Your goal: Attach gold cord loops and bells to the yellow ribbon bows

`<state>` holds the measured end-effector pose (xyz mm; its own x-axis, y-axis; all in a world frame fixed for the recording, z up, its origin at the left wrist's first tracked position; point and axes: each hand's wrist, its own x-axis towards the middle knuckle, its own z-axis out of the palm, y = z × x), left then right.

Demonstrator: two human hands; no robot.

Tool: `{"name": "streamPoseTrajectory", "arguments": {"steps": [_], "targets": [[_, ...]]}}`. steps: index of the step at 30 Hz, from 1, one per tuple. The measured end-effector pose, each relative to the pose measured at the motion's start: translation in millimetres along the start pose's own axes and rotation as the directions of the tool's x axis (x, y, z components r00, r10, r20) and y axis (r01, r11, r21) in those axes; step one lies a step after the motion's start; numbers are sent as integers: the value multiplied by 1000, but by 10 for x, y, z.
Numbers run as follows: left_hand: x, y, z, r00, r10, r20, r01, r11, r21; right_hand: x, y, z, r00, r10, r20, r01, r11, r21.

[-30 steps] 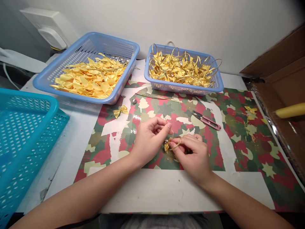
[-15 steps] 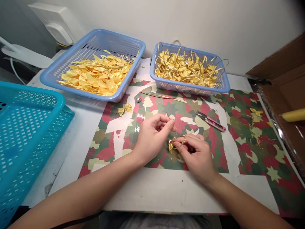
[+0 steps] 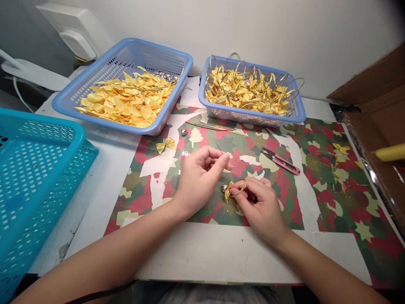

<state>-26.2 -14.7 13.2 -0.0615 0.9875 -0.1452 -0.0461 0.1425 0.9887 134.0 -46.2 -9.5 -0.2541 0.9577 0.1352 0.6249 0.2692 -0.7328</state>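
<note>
Between thumb and fingers, my left hand [image 3: 202, 177] pinches a thin needle [image 3: 219, 147] that points up and to the left. My right hand [image 3: 261, 202] is closed on a gold cord loop [image 3: 243, 187] with a small yellow bow [image 3: 227, 193] at its left side. A silver bell [image 3: 224, 188] sits against that bow. Any thread between the hands is too fine to make out. Beyond my left hand lie a loose yellow bow [image 3: 166, 145] and a single silver bell [image 3: 184, 132]. Pink-handled snips [image 3: 281, 161] rest beyond my right hand.
A blue basket [image 3: 104, 122] holds yellow bows, cords and bells; another blue basket [image 3: 253, 116] holds looped bow pieces. A teal basket [image 3: 41, 190] stands at left, an open cardboard box [image 3: 376, 101] at right. Gold cords [image 3: 210, 126] lie behind my hands.
My left hand has shifted slightly up and to the left with the needle, away from the bow. My right hand has stayed nearly in place, and the bow and bell have turned slightly.
</note>
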Motion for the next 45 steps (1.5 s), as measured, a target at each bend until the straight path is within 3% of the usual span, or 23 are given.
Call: {"name": "streamPoseTrajectory", "arguments": {"steps": [8, 20, 36, 45], "targets": [[11, 17, -10, 1000, 14, -6, -14, 1000, -11, -7, -2, 5, 1000, 1, 21, 0, 1000, -11], [23, -24, -28, 999, -42, 16, 42, 999, 14, -24, 2, 5, 997, -33, -76, 37, 998, 44], [-55, 9, 22, 995, -35, 97, 37, 999, -24, 20, -108, 94, 993, 28, -116, -24, 999, 34], [-5, -23, -21, 996, 44, 71, -38, 996, -80, 16, -98, 103, 994, 25, -104, -23, 999, 22]]}}
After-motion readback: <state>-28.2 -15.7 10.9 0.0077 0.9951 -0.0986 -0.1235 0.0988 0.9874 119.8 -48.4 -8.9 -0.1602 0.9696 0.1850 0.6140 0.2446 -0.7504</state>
